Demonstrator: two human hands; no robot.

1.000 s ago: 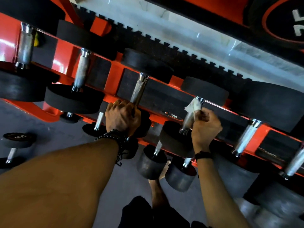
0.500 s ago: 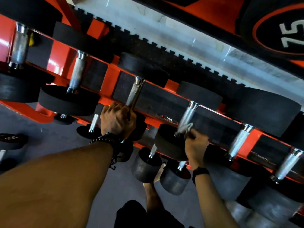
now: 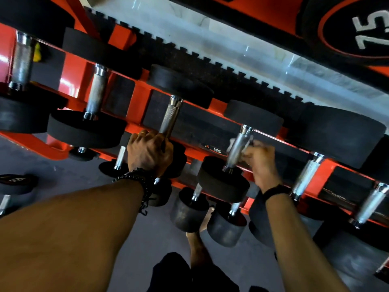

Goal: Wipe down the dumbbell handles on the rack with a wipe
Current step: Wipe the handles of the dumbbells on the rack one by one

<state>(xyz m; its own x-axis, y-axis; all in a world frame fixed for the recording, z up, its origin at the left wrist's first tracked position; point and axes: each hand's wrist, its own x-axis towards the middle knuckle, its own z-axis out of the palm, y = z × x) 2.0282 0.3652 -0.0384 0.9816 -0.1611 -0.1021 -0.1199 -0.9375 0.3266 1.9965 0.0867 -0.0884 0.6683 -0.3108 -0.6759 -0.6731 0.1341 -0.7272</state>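
Observation:
A red rack (image 3: 141, 95) holds a row of black rubber dumbbells with chrome knurled handles. My left hand (image 3: 149, 151) grips the lower end of one handle (image 3: 169, 118) near the middle of the row. My right hand (image 3: 260, 163) holds a white wipe (image 3: 232, 143) wrapped around the neighbouring handle (image 3: 239, 148) to the right, about halfway along it. The wipe shows on both sides of that bar and is blurred. The hand hides part of it.
More dumbbell handles sit left (image 3: 96, 91) and right (image 3: 305, 173) on the same tier. A lower tier carries smaller dumbbells (image 3: 189, 209) just below my hands. A loose dumbbell (image 3: 14, 182) lies on the grey floor at left. A black plate marked 75 (image 3: 355, 28) is at upper right.
My right hand with the wipe slid from the upper end of the handle down to its lower end, then back up to mid-handle. My left hand has kept its grip.

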